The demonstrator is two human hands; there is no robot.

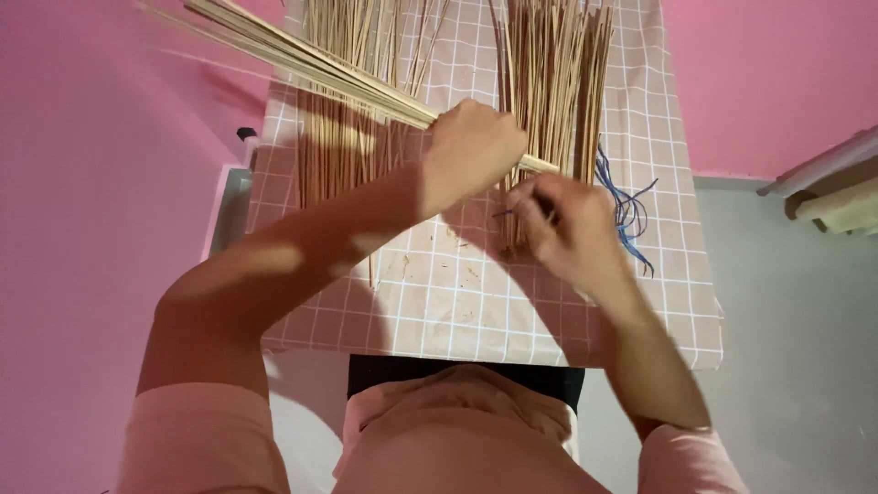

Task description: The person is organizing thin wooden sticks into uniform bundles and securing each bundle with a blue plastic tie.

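**Hands Close on a Bundle of Thin Sticks Over a Checked Table**

From my remote seat I saw the left hand (pixel 471 146) clenched around a bundle of thin, pale tan sticks (pixel 302 59), which slanted up toward the top left corner, where the frame cut off its far end. The bundle's near end poked out just beyond the knuckles, touching the right hand (pixel 567 224). That hand was curled, fingers pinched on something dark and slender; I could not tell what it was, nor how firmly it gripped.

Two loose heaps of the same sticks (pixel 553 82) lay on the pink tablecloth with a white grid (pixel 457 293), their tops cut off by the upper edge. The hands and forearms hid the heaps' lower ends. A tangle of thin blue strings (pixel 626 206) lay just right of the right hand, near the table's right edge, partly covered by the wrist.

The cloth's near half lay bare between the arms. Pink wall (pixel 82 183) stood close on the left; grey floor (pixel 796 320) opened on the right.
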